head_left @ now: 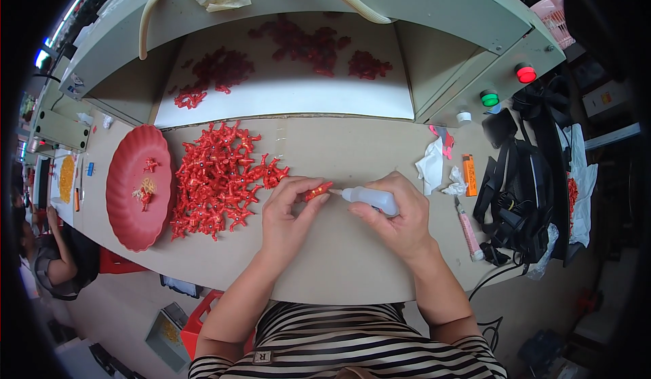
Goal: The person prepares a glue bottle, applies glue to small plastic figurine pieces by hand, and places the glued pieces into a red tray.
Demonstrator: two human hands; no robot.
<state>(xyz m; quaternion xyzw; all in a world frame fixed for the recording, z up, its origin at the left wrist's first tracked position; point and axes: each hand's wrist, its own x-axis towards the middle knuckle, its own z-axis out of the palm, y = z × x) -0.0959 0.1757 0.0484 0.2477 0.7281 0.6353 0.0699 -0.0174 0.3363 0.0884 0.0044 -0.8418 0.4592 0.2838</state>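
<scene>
Between the thumb and fingers of my left hand [288, 209] is a small red figurine [317, 191] with a bit of yellow on it. My right hand [405, 217] is wrapped round a small translucent squeeze bottle [373, 199]. The bottle lies tilted, its narrow nozzle pointing left at the figurine; whether the tip touches it I cannot tell. Just left of my left hand a big heap of red figurines [213, 179] covers the table. Beyond the heap stands a red scalloped tray [119, 206] holding a few figurines and pale yellow bits.
Ahead is a grey machine housing [454, 87] with a white bed [285, 106] bearing more red pieces. A red button [525, 73] and green button [489, 97] sit on its right. Tissue [430, 167], an orange box [469, 175], a pink tube [468, 228] and black straps [512, 189] lie to the right.
</scene>
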